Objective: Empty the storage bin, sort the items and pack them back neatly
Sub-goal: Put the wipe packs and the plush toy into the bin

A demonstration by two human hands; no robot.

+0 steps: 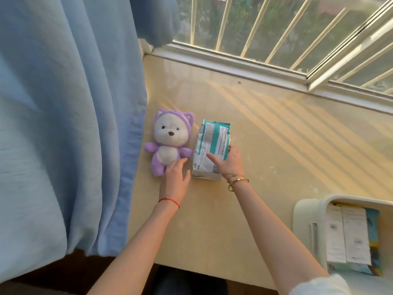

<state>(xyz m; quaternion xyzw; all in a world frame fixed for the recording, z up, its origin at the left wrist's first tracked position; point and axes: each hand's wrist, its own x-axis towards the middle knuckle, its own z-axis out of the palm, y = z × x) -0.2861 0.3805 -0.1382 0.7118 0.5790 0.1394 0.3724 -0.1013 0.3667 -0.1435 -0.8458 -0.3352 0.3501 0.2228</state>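
Resting on the table (265, 145), your right hand (228, 161) grips the near right end of the teal-and-white pack (210, 150), whose long axis runs near to far. Your left hand (176, 177), fingers relaxed and holding nothing, touches the purple plush toy (167, 143) just left of the pack. The storage bin (308, 211) sits near right, well apart, with packets inside, so your right hand is likely the better one to reach it.
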